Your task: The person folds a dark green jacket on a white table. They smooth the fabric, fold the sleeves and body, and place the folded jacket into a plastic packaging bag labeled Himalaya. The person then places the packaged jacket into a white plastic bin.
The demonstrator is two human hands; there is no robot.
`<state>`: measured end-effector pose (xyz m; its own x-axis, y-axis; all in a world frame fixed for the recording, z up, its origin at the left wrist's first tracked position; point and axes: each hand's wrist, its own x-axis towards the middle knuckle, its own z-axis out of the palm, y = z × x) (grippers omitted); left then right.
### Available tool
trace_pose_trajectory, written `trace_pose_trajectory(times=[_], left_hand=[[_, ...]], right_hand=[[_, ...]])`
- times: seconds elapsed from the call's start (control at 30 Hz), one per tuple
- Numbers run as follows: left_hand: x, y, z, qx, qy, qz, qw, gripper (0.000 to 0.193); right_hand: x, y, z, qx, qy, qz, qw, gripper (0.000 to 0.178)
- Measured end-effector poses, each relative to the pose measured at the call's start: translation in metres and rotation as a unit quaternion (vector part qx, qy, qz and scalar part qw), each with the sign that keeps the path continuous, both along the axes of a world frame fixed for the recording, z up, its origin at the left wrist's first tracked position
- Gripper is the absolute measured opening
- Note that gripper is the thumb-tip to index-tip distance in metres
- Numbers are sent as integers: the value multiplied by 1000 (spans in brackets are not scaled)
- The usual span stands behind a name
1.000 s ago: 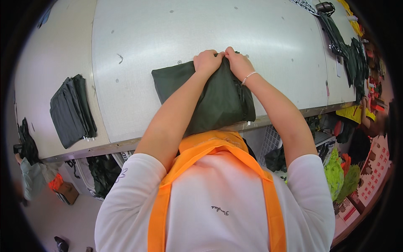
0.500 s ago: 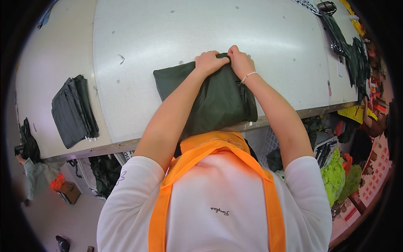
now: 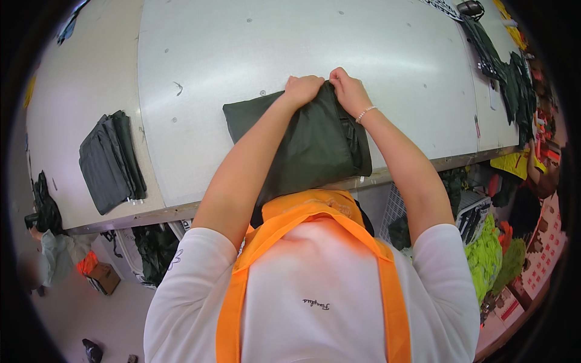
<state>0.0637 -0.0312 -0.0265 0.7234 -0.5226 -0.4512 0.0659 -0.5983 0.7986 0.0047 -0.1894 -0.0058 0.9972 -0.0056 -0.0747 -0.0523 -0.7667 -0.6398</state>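
Observation:
A dark green garment (image 3: 308, 145) of thin, slightly shiny cloth lies folded on the table in front of me, its near edge hanging toward my apron. My left hand (image 3: 302, 91) is closed on the garment's far edge, its fingertips partly hidden. Just to the right, my right hand (image 3: 351, 94), with a beaded bracelet at the wrist, pinches the same edge near its upper corner. A narrow stretch of cloth shows between the two hands. Layered folds and a small white tag show at the garment's right side.
A pile of folded dark green garments (image 3: 112, 162) lies on the table to the left. More dark cloth (image 3: 514, 91) hangs along the far right. The table's front edge (image 3: 423, 166) runs close to me. Bright yellow-green cloth (image 3: 484, 257) sits below right. Other people are at both sides.
My hands have drawn slightly apart along the garment's far edge, and the left hand's fingers have turned. The garment stays in nearly the same place.

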Motion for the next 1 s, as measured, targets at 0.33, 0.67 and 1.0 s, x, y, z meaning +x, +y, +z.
trace_pose_trajectory(times=[0.33,0.67,1.0], left_hand=[[-15,-21,-4,139,-125,58,981,33],[-15,-24,-10,148,-182,45,971,31],[-47,-17,23,196,-267,-68,941,86]], right_hand=[[-23,-10,29,-91,47,109,989,10],[-91,-2,43,-101,27,55,993,10],[-125,15,13,-19,-37,-151,988,63]])
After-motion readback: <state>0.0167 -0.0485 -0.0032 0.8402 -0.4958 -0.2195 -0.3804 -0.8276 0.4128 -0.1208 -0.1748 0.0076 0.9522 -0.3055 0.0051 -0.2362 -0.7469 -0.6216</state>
